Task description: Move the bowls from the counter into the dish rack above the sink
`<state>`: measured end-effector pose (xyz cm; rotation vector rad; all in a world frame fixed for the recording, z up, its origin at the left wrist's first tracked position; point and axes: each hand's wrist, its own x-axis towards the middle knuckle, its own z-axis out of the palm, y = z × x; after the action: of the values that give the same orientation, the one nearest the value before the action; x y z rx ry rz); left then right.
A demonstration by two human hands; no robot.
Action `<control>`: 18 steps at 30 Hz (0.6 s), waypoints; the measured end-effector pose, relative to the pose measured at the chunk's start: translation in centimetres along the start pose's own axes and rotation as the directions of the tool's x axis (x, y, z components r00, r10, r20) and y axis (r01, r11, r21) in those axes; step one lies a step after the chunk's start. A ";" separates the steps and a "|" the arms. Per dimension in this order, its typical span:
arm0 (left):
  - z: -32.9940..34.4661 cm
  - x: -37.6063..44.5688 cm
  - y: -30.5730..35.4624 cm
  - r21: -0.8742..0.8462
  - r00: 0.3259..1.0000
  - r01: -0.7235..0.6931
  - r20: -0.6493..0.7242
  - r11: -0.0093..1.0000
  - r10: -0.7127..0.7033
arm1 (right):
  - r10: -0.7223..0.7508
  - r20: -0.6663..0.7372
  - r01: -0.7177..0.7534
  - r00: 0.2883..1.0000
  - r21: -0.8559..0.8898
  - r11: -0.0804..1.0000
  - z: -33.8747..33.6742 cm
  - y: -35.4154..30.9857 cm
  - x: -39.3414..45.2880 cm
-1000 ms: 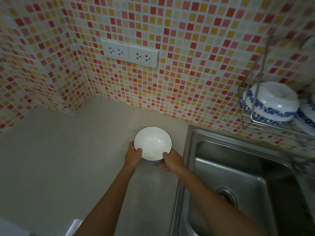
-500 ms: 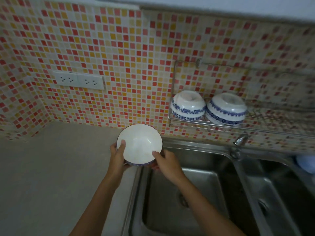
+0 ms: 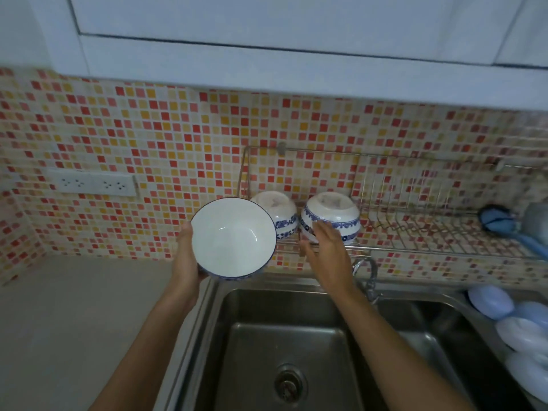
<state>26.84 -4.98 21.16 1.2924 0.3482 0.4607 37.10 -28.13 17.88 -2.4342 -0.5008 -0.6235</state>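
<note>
Held bowl: hid most of the left hand and the left part of the first racked bowl.
Right hand: covered the lower front of the second racked bowl; contact could not be told.
Dish rack: cut by the right edge.
Blue brush: blurred, handle cut off.
Pale items by the sink: blurred, unidentifiable.
Sink: cut by the bottom edge.
</note>
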 end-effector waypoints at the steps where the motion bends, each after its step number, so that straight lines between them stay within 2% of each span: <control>1: 0.8 0.2 0.2 0.012 1.000 -0.011 -0.004 1.000 0.011 | -0.015 0.023 0.017 1.000 -0.081 0.997 0.2 0.8 0.0; 5: 3.9 1.2 1.7 0.094 0.997 -0.071 0.038 0.993 0.068 | -0.102 0.057 0.116 0.993 -0.333 0.936 1.8 3.0 -0.5; 9: 6.7 2.4 3.6 0.244 0.973 -0.208 0.153 0.947 0.175 | -0.046 -0.005 0.041 0.999 -0.348 0.937 2.7 2.8 -0.7; 13: 8.9 4.3 5.6 0.309 0.942 -0.323 0.201 0.895 0.270 | -0.066 -0.009 0.060 0.998 -0.338 0.939 2.9 2.9 -0.9; 16: 10.6 5.5 6.7 0.414 0.874 -0.485 0.272 0.770 0.404 | -0.081 -0.003 0.076 0.997 -0.335 0.939 2.8 3.1 -0.9; 18: 11.6 6.2 6.7 0.528 0.799 -0.600 0.353 0.601 0.487 | -0.091 0.002 0.086 0.996 -0.336 0.938 2.8 3.1 -0.9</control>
<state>36.98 -10.14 30.52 2.1027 -0.0880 0.7891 38.73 -29.01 14.03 -2.7370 -0.5371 -0.8215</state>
